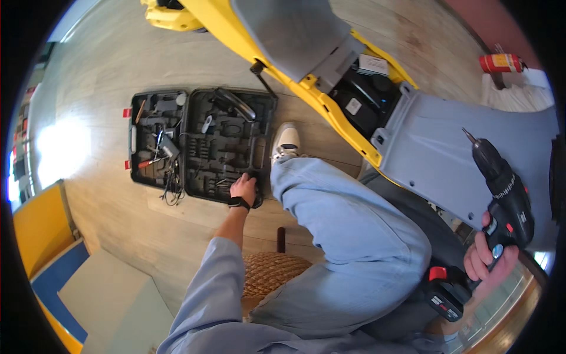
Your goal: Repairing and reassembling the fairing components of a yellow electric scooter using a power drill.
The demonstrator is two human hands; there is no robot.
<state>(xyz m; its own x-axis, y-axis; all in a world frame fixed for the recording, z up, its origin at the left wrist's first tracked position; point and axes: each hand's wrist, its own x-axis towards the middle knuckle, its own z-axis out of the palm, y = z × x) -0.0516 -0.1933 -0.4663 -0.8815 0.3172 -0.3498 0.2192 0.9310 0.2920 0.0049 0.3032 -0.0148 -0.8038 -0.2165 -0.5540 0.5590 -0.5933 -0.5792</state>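
My right hand (490, 259) is wrapped round the handle of a black cordless drill (501, 183). A bit sits in its chuck, pointing up and to the left, and its battery (447, 293) shows below the hand. Down on the floor lies an open black tool case (203, 141). My left hand (243, 189) reaches into the case's near right corner, its fingers bent downward; whatever they grip there is hidden. Beside that hand, a row of small bits (221, 184) sits in the moulded slots.
A yellow and grey scooter-like vehicle (339, 118) stands ahead, its compartment exposed. The case's left half holds a screwdriver (150, 162) and a cable (171, 186). A woven stool (274, 274) is beneath me; a fire extinguisher (501, 63) is at far right. Coloured panels (112, 289) lean at left.
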